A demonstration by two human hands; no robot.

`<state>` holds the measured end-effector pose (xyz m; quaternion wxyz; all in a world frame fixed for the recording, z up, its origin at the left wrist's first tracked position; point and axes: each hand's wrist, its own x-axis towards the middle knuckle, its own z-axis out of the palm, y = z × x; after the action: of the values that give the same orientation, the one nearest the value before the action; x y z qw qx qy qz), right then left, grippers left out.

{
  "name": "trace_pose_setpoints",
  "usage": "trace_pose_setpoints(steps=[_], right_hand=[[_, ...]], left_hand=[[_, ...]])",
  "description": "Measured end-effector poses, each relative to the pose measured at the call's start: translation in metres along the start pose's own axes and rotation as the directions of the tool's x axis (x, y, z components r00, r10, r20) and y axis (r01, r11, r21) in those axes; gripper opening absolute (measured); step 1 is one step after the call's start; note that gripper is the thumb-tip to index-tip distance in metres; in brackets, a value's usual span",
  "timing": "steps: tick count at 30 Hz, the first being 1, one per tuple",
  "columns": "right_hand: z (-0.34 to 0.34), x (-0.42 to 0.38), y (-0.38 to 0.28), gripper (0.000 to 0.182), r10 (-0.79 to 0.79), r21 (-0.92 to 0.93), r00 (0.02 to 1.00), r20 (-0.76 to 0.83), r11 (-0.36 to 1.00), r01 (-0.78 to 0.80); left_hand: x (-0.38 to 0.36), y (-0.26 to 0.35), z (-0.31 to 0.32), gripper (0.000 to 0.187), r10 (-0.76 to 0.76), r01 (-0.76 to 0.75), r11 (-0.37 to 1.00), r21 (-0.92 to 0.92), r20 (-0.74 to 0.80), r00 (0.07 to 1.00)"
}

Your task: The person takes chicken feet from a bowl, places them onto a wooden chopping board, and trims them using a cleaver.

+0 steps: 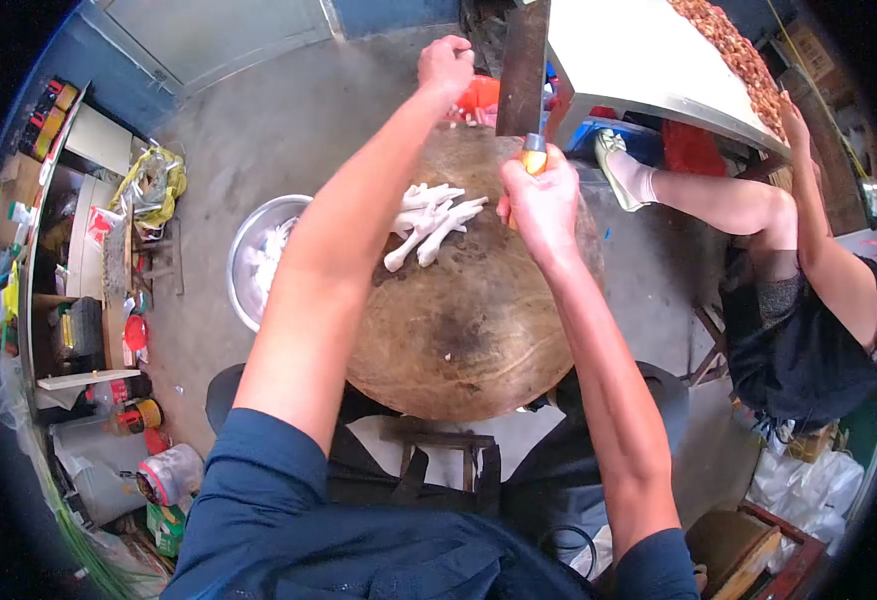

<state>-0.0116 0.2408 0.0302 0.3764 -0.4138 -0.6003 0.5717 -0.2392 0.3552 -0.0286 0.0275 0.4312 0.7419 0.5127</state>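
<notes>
My right hand [542,197] is wrapped round the handle of a large cleaver [523,75], whose broad dark blade points away from me above the far edge of the round wooden block [459,340]. Beyond the block's far left edge, my left hand [447,66] is raised with its fingers curled; what it holds, if anything, is too small to name. Small pale bits show just below it, by a red bag [479,94]. Several chicken feet [439,222] lie in a pile on the block, partly behind my left forearm.
A metal bowl [242,262] with white pieces stands left of the block. At the right, a seated person [799,330] is beside a white-topped table [639,50] bearing reddish-brown pieces. Cluttered shelves [84,240] line the left side.
</notes>
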Motion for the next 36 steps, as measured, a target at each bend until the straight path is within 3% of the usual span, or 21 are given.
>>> trace_pose_setpoints(steps=[1, 3, 7, 9, 15, 19, 22, 24, 27, 29, 30, 34, 36], right_hand=[[-0.001, -0.003, 0.000, 0.011, -0.002, 0.014, 1.000, -0.013, 1.000, 0.002], [-0.006, -0.010, 0.010, 0.011, 0.006, 0.003, 1.000, 0.013, 1.000, -0.006], [-0.010, -0.035, 0.020, 0.010, 0.058, 0.035, 0.997, 0.055, 0.998, -0.060], [-0.013, -0.051, 0.020, 0.009, 0.065, 0.028, 0.991, 0.114, 0.997, -0.069], [-0.037, -0.115, 0.050, 0.009, 0.127, -0.011, 0.990, 0.063, 0.992, -0.127], [-0.056, -0.143, 0.075, 0.009, 0.154, -0.056, 0.988, -0.021, 0.986, -0.155], [-0.070, -0.154, 0.079, 0.013, 0.106, -0.235, 0.991, -0.078, 0.965, -0.121], [-0.074, -0.158, 0.073, 0.017, 0.022, -0.482, 0.993, -0.120, 0.873, -0.078], [-0.083, -0.156, 0.078, 0.023, 0.011, -0.607, 0.993, -0.114, 0.791, -0.078], [-0.094, -0.146, 0.104, 0.028, -0.118, -0.781, 0.987, -0.107, 0.625, -0.010], [-0.085, -0.149, 0.096, 0.029, -0.049, -0.778, 0.990, -0.136, 0.624, -0.076], [-0.071, -0.156, 0.096, 0.026, -0.083, -0.788, 0.990, -0.113, 0.615, -0.039], [-0.068, -0.157, 0.104, 0.026, -0.093, -0.815, 0.992, -0.085, 0.579, -0.015]], left_hand=[[0.003, -0.004, -0.011, 0.026, -0.001, 0.001, 1.000, 0.003, 0.000, 1.000], [0.006, -0.013, -0.043, 0.025, -0.046, 0.110, 0.956, -0.273, 0.231, 0.972], [-0.020, -0.029, -0.137, 0.024, 0.016, 0.018, 0.991, -0.131, 0.254, 0.967], [-0.035, -0.044, -0.186, 0.023, -0.132, 0.136, 0.991, 0.002, 0.268, 0.954], [-0.136, -0.125, -0.317, 0.022, -0.326, 0.342, 0.939, -0.009, 0.285, 0.901], [-0.238, -0.176, -0.373, 0.022, -0.510, 0.521, 0.853, -0.033, 0.164, 0.845], [-0.312, -0.234, -0.383, 0.023, -0.653, 0.650, 0.756, 0.079, 0.027, 0.757], [-0.352, -0.266, -0.377, 0.024, -0.689, 0.684, 0.705, 0.188, -0.050, 0.724], [-0.382, -0.280, -0.356, 0.029, -0.651, 0.618, 0.709, 0.340, -0.019, 0.759], [-0.388, -0.294, -0.336, 0.031, -0.646, 0.599, 0.708, 0.374, 0.000, 0.763], [-0.389, -0.300, -0.327, 0.033, -0.634, 0.572, 0.710, 0.410, 0.019, 0.773], [-0.374, -0.317, -0.297, 0.038, -0.592, 0.544, 0.701, 0.461, -0.048, 0.804], [-0.364, -0.333, -0.286, 0.042, -0.646, 0.606, 0.649, 0.459, -0.087, 0.758]])
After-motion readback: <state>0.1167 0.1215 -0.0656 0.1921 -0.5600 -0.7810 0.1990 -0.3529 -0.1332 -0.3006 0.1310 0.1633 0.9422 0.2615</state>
